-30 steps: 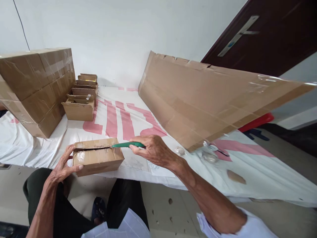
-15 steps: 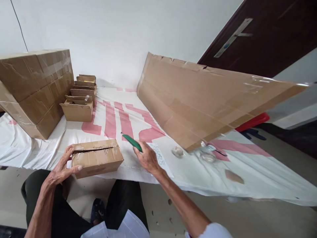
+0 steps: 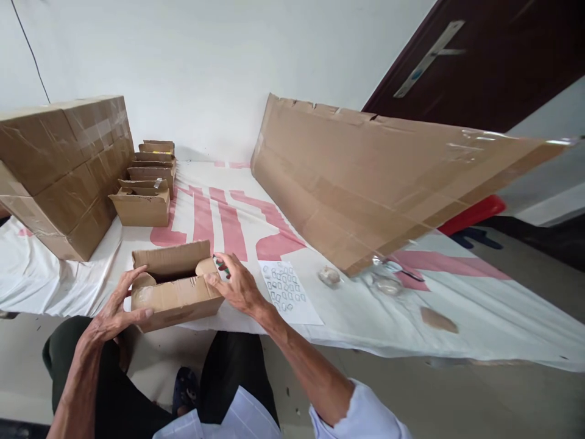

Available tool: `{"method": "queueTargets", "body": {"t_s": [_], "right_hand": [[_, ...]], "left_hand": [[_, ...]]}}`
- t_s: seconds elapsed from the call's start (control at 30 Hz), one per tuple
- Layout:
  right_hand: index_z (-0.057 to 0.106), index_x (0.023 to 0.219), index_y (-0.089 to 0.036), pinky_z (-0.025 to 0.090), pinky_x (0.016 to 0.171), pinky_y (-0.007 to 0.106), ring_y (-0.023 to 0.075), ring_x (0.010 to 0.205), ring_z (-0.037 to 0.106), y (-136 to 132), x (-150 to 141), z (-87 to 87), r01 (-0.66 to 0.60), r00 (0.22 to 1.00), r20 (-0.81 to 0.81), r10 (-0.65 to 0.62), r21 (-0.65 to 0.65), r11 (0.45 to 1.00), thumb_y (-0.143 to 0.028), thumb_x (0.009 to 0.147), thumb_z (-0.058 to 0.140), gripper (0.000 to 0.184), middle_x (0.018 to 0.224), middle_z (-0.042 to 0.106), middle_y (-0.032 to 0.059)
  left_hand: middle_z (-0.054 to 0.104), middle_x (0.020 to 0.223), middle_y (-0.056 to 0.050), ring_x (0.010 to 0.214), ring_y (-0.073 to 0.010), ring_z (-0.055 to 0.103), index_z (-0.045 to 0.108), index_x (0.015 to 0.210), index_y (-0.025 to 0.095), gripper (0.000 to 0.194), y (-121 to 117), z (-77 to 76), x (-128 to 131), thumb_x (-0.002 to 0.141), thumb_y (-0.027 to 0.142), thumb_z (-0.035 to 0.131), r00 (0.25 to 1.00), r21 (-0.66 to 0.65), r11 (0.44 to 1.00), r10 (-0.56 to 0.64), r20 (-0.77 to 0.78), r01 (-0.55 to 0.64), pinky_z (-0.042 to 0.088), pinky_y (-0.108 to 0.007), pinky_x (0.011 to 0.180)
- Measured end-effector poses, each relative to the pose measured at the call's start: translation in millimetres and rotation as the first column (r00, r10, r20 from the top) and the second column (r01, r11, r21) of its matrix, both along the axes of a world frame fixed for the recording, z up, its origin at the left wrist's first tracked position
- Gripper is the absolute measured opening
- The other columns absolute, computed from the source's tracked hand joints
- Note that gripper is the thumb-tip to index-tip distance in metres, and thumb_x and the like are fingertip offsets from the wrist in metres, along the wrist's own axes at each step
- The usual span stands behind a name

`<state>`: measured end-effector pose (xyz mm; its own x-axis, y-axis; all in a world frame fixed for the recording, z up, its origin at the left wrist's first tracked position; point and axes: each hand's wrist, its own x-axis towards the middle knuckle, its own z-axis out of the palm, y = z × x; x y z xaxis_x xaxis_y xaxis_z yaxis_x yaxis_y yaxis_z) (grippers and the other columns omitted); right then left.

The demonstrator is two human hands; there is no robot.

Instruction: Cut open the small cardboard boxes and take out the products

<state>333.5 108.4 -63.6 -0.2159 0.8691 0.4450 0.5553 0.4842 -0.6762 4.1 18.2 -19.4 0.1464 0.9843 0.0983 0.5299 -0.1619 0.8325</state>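
Observation:
A small cardboard box (image 3: 183,302) sits at the table's front edge, its far flap raised and the near one lying partly over the top. My left hand (image 3: 114,311) grips its left end, thumb on the front face and fingers at the left flap. At the right end, my right hand (image 3: 237,283) touches the small side flap with its thumb. That hand keeps a green utility knife (image 3: 222,266) in its curled fingers; most of the knife is hidden. To the right lies a white paper sheet (image 3: 287,292) with rows of small drawn shapes.
Large taped cartons (image 3: 68,177) are stacked at the left, beside a row of small opened boxes (image 3: 141,207). A big cardboard sheet (image 3: 388,183) leans at the right. Near its foot lie a small clear bag (image 3: 329,276) and a brown scrap (image 3: 439,320) on the white cloth (image 3: 365,323).
My right hand has moved left with the knife, from above the paper to the box's right end. The box top has come open, its far flap now standing up.

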Motion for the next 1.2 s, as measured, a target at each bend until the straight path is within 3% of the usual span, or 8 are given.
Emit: {"method": "queueTargets", "body": {"t_s": [0.2, 0.33, 0.47, 0.6, 0.7, 0.8, 1.0, 1.2], "right_hand": [[0.062, 0.135, -0.018, 0.061, 0.095, 0.047, 0.0317, 0.104, 0.072, -3.2, -25.0, -7.4, 0.097, 0.994, 0.042, -0.099, 0.048, 0.994, -0.023, 0.084, 0.066, 0.052, 0.115, 0.074, 0.0154], [0.065, 0.127, -0.019, 0.061, 0.094, 0.045, 0.0292, 0.104, 0.071, -6.7, -17.5, -3.2, 0.028, 1.000, 0.007, -0.028, 0.079, 0.997, -0.021, 0.087, 0.060, 0.041, 0.116, 0.073, 0.0140], [0.071, 0.103, -0.023, 0.058, 0.102, 0.046, 0.0291, 0.113, 0.068, -10.1, -12.8, 14.4, -0.100, 0.994, 0.067, 0.088, 0.198, 0.975, -0.021, 0.095, 0.058, 0.015, 0.116, 0.072, 0.0128], [0.070, 0.098, -0.024, 0.058, 0.094, 0.045, 0.0270, 0.101, 0.068, -16.6, -9.3, 32.6, -0.232, 0.971, 0.110, 0.211, 0.255, 0.938, -0.025, 0.100, 0.063, 0.007, 0.104, 0.074, 0.0095], [0.070, 0.096, -0.024, 0.057, 0.089, 0.044, 0.0253, 0.093, 0.068, -30.4, -1.8, 41.5, -0.273, 0.961, 0.132, 0.243, 0.316, 0.909, -0.026, 0.102, 0.063, 0.009, 0.096, 0.073, 0.0077], [0.074, 0.098, -0.024, 0.058, 0.088, 0.044, 0.0249, 0.093, 0.068, -49.4, 8.6, 46.1, -0.346, 0.936, 0.204, 0.288, 0.375, 0.860, -0.028, 0.101, 0.066, 0.009, 0.097, 0.074, 0.0080], [0.079, 0.104, -0.023, 0.059, 0.080, 0.040, 0.0231, 0.087, 0.069, -70.9, 19.9, 49.3, -0.404, 0.911, 0.253, 0.325, 0.398, 0.824, -0.028, 0.102, 0.064, 0.016, 0.096, 0.075, 0.0087], [0.073, 0.079, -0.022, 0.057, 0.077, 0.033, 0.0179, 0.081, 0.067, -65.5, 12.7, 55.3, -0.518, 0.852, 0.228, 0.471, 0.239, 0.821, -0.017, 0.104, 0.058, 0.029, 0.084, 0.072, 0.0045]], "left_hand": [[0.050, 0.162, -0.010, 0.150, -0.0425, 0.048, 0.047, 0.163, 0.034, 0.089, 0.9, 4.7, 1.2, 0.082, 0.055, 0.080, 0.999, -0.039, 0.999, -0.013, 0.038, 0.014, 0.048, -0.058, 0.121], [0.046, 0.168, -0.013, 0.151, -0.0455, 0.048, 0.041, 0.167, 0.032, 0.100, 2.5, 0.4, 1.0, 0.079, 0.059, 0.082, 0.998, -0.029, 1.000, -0.007, 0.065, 0.009, 0.046, -0.062, 0.121], [0.039, 0.174, -0.015, 0.157, -0.0486, 0.039, 0.035, 0.170, 0.031, 0.114, 2.0, -0.2, 2.5, 0.075, 0.065, 0.087, 0.993, -0.045, 0.999, -0.009, 0.115, 0.015, 0.043, -0.065, 0.124], [0.029, 0.180, -0.016, 0.162, -0.0482, 0.032, 0.028, 0.173, 0.029, 0.129, 0.5, -3.5, -0.6, 0.068, 0.076, 0.089, 0.988, -0.058, 0.998, -0.024, 0.151, 0.033, 0.040, -0.064, 0.126], [0.024, 0.182, -0.016, 0.165, -0.0491, 0.024, 0.029, 0.173, 0.029, 0.132, -0.8, -9.0, -7.3, 0.068, 0.087, 0.082, 0.980, -0.051, 0.996, -0.059, 0.189, 0.070, 0.038, -0.064, 0.127], [0.027, 0.182, -0.015, 0.163, -0.0498, 0.029, 0.033, 0.172, 0.031, 0.128, -2.1, -13.9, -13.0, 0.069, 0.094, 0.075, 0.960, -0.060, 0.991, -0.099, 0.262, 0.119, 0.038, -0.064, 0.127], [0.037, 0.178, -0.010, 0.160, -0.0510, 0.036, 0.045, 0.167, 0.036, 0.123, -4.2, -18.1, -14.8, 0.063, 0.091, 0.082, 0.939, -0.061, 0.991, -0.092, 0.331, 0.118, 0.037, -0.066, 0.127], [0.031, 0.180, -0.013, 0.159, -0.0489, 0.037, 0.036, 0.171, 0.034, 0.127, -7.2, -12.2, -7.3, 0.065, 0.077, 0.090, 0.960, -0.091, 0.991, -0.073, 0.270, 0.101, 0.040, -0.064, 0.126]]}}
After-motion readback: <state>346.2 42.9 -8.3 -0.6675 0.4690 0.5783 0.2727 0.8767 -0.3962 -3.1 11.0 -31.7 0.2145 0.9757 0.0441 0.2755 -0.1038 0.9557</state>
